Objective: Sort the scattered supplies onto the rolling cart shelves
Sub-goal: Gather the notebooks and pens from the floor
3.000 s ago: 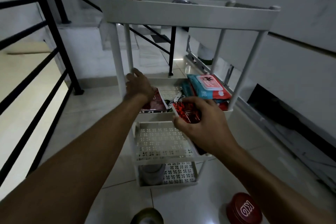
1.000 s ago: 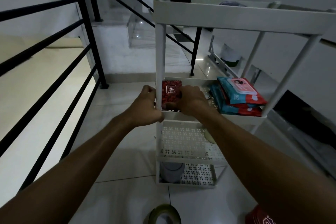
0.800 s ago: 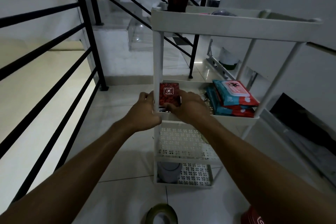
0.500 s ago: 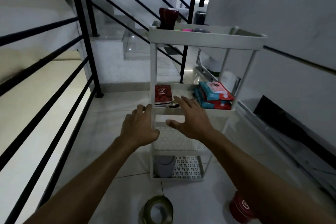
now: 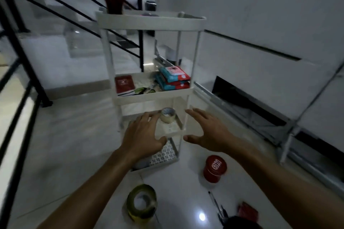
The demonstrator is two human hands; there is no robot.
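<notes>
A white rolling cart [image 5: 149,22] stands on the tiled floor. Its second shelf holds a red booklet [image 5: 124,84] and a stack of teal wipe packs [image 5: 173,78]. A small clear tape roll [image 5: 168,115] sits on the third shelf. My left hand [image 5: 143,135] and my right hand [image 5: 208,132] hover open in front of that shelf, holding nothing. On the floor near me lie a yellow-green tape roll [image 5: 141,203], a red round tin [image 5: 214,168], several pens [image 5: 217,206] and a small red packet [image 5: 247,212].
A dark red cup [image 5: 113,3] stands on the cart's top shelf. A black stair railing [image 5: 18,57] runs along the left. A white wall with a metal floor track [image 5: 251,115] lies to the right. A grey item sits on the cart's bottom shelf [image 5: 163,154].
Both hands have let go of the red booklet on the second shelf and drawn back and down. The view has pulled away, bringing the floor items into sight.
</notes>
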